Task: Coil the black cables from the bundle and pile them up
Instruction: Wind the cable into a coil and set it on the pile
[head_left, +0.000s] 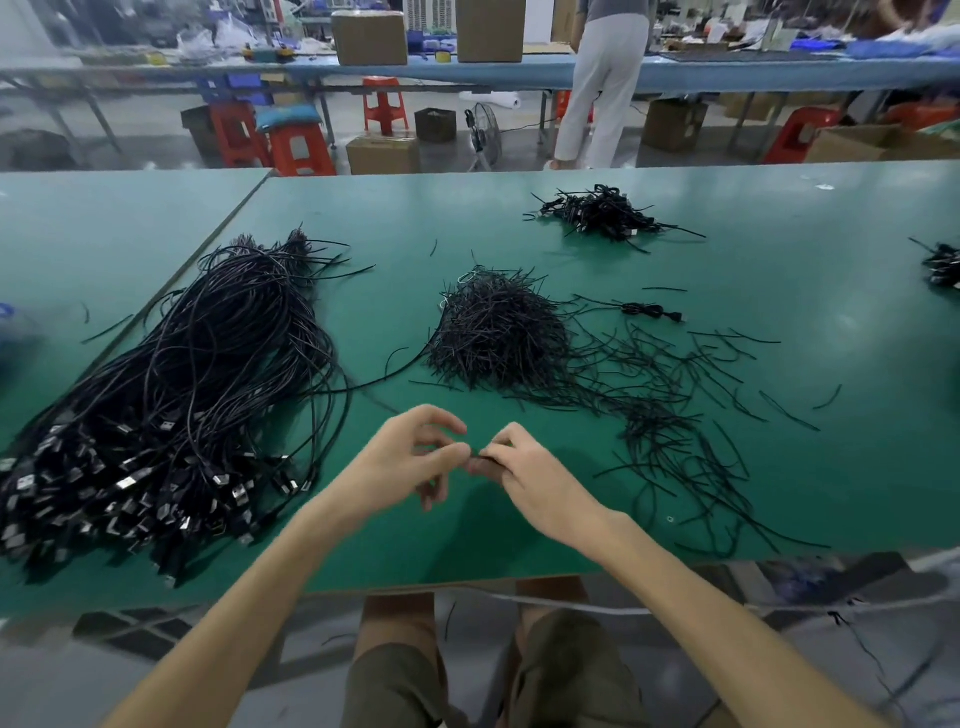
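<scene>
A big bundle of long black cables (197, 374) with metal plugs lies on the left of the green table (779, 218). A pile of coiled cables (602, 213) sits at the far middle-right. My left hand (410, 457) and my right hand (524, 467) meet near the table's front edge, fingertips pinched together on a small dark coiled cable (485, 464) that is mostly hidden between them. One loose cable (384, 376) runs from the bundle toward the heap of ties.
A heap of short black twist ties (498, 332) lies in the middle, with many strewn to the right (675, 415). One coiled cable (649, 310) lies alone. Another dark pile (943, 265) is at the right edge. A person (602, 83) stands beyond the table near stools and boxes.
</scene>
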